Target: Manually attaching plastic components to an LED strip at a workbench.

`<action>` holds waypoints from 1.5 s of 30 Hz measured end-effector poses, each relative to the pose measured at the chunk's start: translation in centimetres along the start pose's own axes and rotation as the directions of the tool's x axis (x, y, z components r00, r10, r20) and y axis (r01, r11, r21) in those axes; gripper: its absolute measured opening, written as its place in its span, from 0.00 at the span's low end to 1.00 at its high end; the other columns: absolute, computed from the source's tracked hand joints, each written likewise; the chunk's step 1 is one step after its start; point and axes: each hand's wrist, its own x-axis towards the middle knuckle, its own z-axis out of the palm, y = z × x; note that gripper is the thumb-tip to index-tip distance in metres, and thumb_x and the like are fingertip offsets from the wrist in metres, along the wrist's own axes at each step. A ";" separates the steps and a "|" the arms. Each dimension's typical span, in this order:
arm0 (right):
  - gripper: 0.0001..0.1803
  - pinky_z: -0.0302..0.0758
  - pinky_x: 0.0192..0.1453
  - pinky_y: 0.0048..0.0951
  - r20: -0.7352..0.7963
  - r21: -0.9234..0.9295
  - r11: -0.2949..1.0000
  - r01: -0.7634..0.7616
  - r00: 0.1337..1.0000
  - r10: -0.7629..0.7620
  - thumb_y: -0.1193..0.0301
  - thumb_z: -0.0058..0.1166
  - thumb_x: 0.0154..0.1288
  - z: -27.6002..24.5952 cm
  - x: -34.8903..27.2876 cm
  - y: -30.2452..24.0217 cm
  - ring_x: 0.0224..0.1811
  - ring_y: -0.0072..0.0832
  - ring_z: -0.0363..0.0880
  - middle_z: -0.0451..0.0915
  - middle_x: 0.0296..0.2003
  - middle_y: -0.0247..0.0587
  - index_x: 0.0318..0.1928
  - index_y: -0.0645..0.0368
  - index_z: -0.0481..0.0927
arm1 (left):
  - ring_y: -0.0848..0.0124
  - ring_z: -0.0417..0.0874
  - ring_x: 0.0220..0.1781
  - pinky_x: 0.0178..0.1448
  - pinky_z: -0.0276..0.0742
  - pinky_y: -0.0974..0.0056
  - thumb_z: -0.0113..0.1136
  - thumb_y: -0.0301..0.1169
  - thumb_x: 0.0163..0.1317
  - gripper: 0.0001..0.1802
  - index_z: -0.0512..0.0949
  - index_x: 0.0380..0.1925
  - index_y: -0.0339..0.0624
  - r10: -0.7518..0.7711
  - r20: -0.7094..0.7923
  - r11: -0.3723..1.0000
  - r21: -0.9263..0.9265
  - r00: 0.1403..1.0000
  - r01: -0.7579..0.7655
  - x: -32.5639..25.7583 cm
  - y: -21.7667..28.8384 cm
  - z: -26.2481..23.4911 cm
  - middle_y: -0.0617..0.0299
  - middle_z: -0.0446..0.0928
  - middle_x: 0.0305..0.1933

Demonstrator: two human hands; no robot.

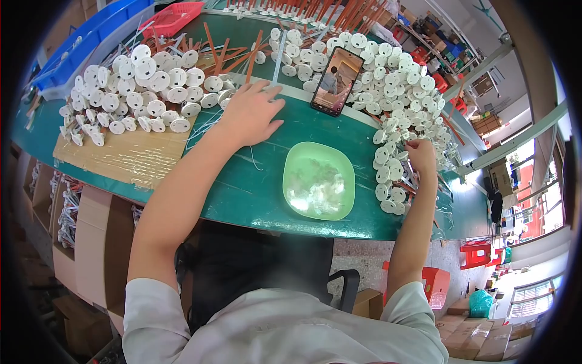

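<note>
Nearest the camera, a pale green bowl [319, 180] of small whitish pieces was set on the green tabletop [254, 194] between the two forearms. At its right, the right hand [421, 155] was pinched shut on one white disc part at the edge of the right-hand heap of white discs [400, 91]. The left hand [251, 114] was laid open and flat, grasping nothing, just beside the left heap of white discs [142, 91], with a phone [337, 80] propped beyond.

Dark green flat desk [254, 188]; translucent light-green plastic bowl [319, 179]; white round plastic discs [139, 91]; orange thin rods [233, 57]; brown cardboard sheet [127, 159]; blue plastic bin [85, 42]; red mesh plastic tray [173, 17]; black-framed phone [336, 80].
</note>
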 end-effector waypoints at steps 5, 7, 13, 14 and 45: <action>0.10 0.81 0.46 0.41 -0.218 -0.035 0.998 0.043 0.975 -0.050 0.69 0.62 0.55 -0.9 -1.3 -2.5 0.37 0.44 0.87 0.87 0.32 0.47 0.36 0.57 0.89 | 0.55 0.70 0.70 0.71 0.68 0.49 0.67 0.40 0.60 0.17 0.81 0.47 0.46 0.050 0.070 0.998 -0.038 0.996 -0.047 0.1 0.0 -0.2 0.59 0.75 0.65; 0.08 0.81 0.45 0.41 -0.302 -0.082 0.994 0.068 0.949 -0.090 0.69 0.62 0.55 -1.7 -1.9 -3.6 0.36 0.44 0.87 0.87 0.31 0.46 0.35 0.56 0.89 | 0.58 0.72 0.68 0.69 0.70 0.50 0.67 0.40 0.58 0.15 0.83 0.42 0.45 0.090 0.008 0.995 -0.049 0.996 -0.089 0.2 0.2 -0.3 0.59 0.77 0.61; 0.09 0.79 0.46 0.43 -0.423 -0.124 0.992 0.017 0.904 -0.069 0.67 0.64 0.55 -3.7 -4.3 -7.6 0.37 0.46 0.86 0.87 0.33 0.44 0.36 0.56 0.86 | 0.58 0.75 0.64 0.64 0.74 0.52 0.68 0.37 0.59 0.14 0.81 0.41 0.43 0.173 -0.102 0.964 -0.184 0.980 -0.189 0.6 1.3 -0.5 0.61 0.79 0.58; 0.08 0.79 0.46 0.44 -0.438 -0.130 0.991 0.024 0.895 -0.079 0.67 0.62 0.56 -3.9 -4.5 -8.3 0.38 0.47 0.86 0.87 0.33 0.44 0.36 0.55 0.85 | 0.58 0.75 0.64 0.64 0.74 0.52 0.68 0.37 0.59 0.14 0.81 0.41 0.43 0.176 -0.096 0.963 -0.191 0.980 -0.192 0.6 1.6 -0.4 0.61 0.79 0.58; 0.14 0.78 0.30 0.26 -0.683 -0.172 0.120 0.978 -0.031 -0.730 0.82 0.65 0.46 0.7 -10.5 -18.6 0.34 0.34 0.86 0.86 0.40 0.45 0.38 0.64 0.85 | 0.76 0.83 0.44 0.50 0.77 0.68 0.77 0.25 0.53 0.24 0.77 0.49 0.37 0.081 0.335 0.037 -0.942 0.939 0.333 0.0 6.7 -3.4 0.65 0.82 0.40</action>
